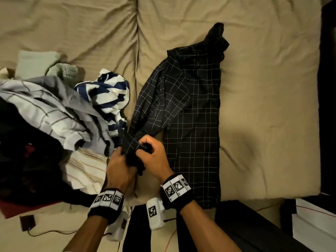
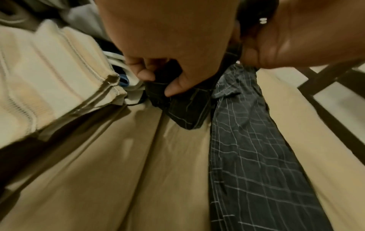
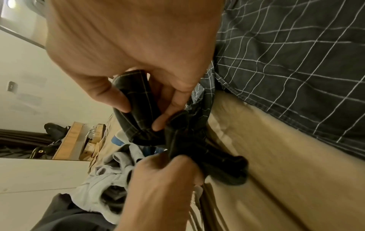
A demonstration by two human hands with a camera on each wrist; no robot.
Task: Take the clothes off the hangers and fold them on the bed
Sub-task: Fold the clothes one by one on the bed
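Checked shirt [image 1: 190, 110]: lay flat on the bed [image 1: 263, 88], near its front edge, sleeve [image 1: 145, 113] drawn forward.
Left hand [image 1: 119, 166]: gripped the cuff [image 1: 131, 143].
Right hand [image 1: 151, 157]: pinched the same cuff.
Clothes pile [image 1: 54, 110]: left side of the bed.

The dark checked shirt [image 1: 192, 110] is thin woven cloth, matt, with fine pale lines and a stitched hem. The bed [image 1: 263, 88] wears a tan sheet, soft, matt and creased. The blue-and-white striped top [image 1: 109, 91] looks like smooth cloth; the grey shirt [image 1: 54, 110] is crumpled woven fabric. The wristbands [image 1: 174, 190] are black cloth with printed paper-like tags.
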